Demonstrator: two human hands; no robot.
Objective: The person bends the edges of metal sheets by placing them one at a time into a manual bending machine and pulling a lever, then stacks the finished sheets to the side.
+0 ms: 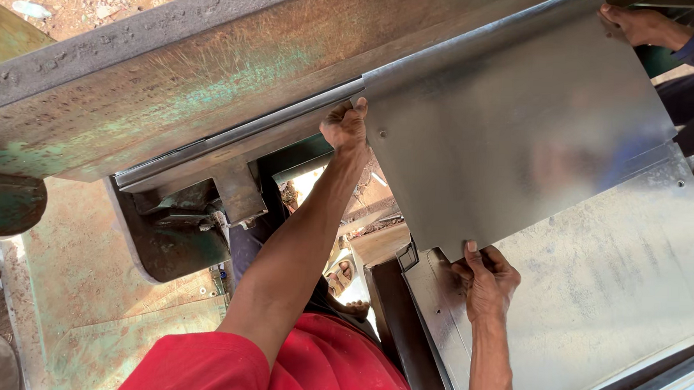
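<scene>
While both hands grip it, the sheet sits slanted against the machine.
Machine: heavy rusted, green-tinged steel beam [173, 78] running across the top, a narrow slot along its lower edge.
Lower sheet: second galvanised panel [624, 285] lying flat at lower right, under the held one.
Metal sheet: shiny galvanised sheet [506, 132], its upper edge at the beam's slot, tilted down towards the person.
Co-worker's hand: another person's hand [639, 24] holds the sheet's far top corner.
Left hand [344, 127]: fingers curled shut around the sheet's left edge.
Right hand [488, 279]: fingers pinched on the sheet's lower corner, thumb on top.
</scene>
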